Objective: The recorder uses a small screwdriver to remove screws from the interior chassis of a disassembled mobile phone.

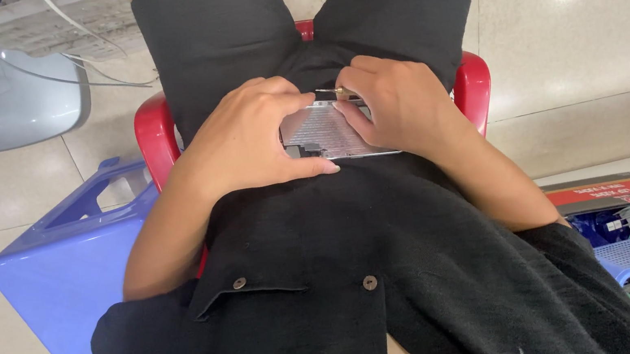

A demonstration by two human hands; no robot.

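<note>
Head view: left hand point(244, 142) and right hand point(395, 104), fingers curled, both clamped on one silver metal plate point(322, 131) in lap. Stools: one red point(154, 134), one blue point(73, 268).

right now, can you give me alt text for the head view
Both hands, left and right, hold a flat silvery panel in the lap of a person in black clothes sitting on a red chair. A blue stool stands beside it on the tiled floor.

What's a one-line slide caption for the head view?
Both hands, left hand and right hand, grip a flat silver ribbed metal plate over the lap, seated on a red plastic chair.
</note>
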